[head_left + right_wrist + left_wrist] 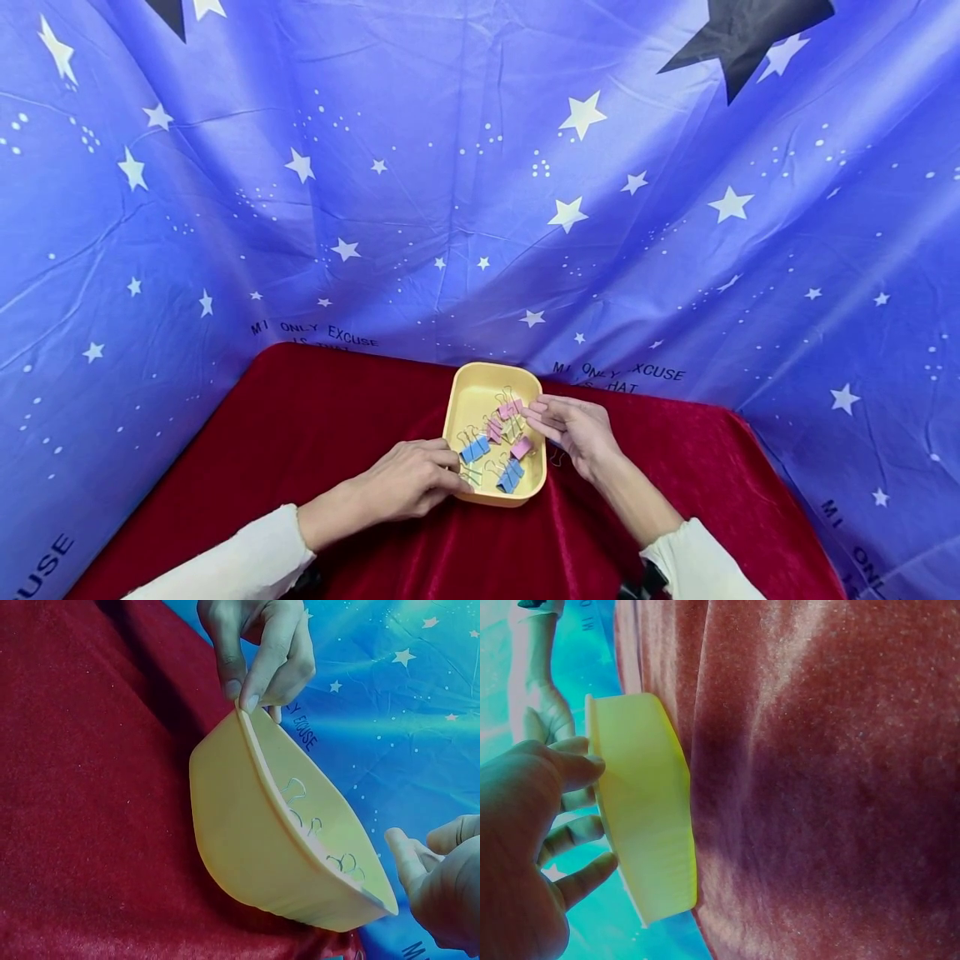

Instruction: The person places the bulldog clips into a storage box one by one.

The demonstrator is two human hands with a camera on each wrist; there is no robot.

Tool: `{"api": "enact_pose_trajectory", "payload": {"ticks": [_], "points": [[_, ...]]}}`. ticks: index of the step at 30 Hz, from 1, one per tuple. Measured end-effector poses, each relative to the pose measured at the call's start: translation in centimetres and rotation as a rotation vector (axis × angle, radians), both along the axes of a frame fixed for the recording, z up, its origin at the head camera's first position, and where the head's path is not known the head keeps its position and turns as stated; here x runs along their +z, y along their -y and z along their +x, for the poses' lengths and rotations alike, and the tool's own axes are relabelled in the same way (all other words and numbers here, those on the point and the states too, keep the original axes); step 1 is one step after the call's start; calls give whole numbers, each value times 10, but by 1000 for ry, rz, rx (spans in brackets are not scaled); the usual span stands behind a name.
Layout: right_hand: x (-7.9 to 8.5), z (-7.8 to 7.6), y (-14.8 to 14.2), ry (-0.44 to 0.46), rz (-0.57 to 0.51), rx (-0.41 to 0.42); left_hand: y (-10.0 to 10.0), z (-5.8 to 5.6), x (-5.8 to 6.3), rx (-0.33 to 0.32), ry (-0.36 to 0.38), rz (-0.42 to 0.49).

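A yellow plastic box (468, 379) with rounded corners holds several binder clips. Among them are blue clips (511, 477), pink clips (521, 448) and a yellow clip (512, 430), with wire handles sticking up. My left hand (411, 482) pinches the rim at the near left corner; in the right wrist view, the left hand's (262, 652) thumb and finger grip that rim. My right hand (581, 435) is at the box's right side, palm turned toward it, fingers loosely extended. The right wrist view shows the right hand (450, 889) apart from the rim, holding nothing.
Dark red velvet cloth (322, 408) covers the table. Just right of the box, partly hidden under my right hand, lies another clip with wire handles (557, 457). A blue curtain with white stars (450, 208) hangs along the table's back and sides.
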State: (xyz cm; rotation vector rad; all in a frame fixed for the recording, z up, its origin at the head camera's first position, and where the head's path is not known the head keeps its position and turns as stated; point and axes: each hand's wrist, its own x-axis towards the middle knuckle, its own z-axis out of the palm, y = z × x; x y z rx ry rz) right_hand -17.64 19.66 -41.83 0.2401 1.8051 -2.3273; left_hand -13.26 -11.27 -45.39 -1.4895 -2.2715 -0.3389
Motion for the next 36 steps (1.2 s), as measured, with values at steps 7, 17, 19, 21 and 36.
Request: {"api": "enact_pose_trajectory", "payload": {"ticks": [7, 17, 19, 21, 36], "points": [[-2, 1, -6, 1, 9, -3, 0, 0, -1, -1, -5, 3], [-5, 4, -15, 2, 10, -13, 0, 1, 0, 2, -13, 3], [-5, 5, -17, 4, 10, -12, 0, 1, 0, 2, -17, 1], [-5, 6, -19, 4, 10, -14, 0, 1, 0, 1, -18, 2], [-9, 12, -34, 12, 14, -26, 1, 1, -1, 4, -13, 9]]}}
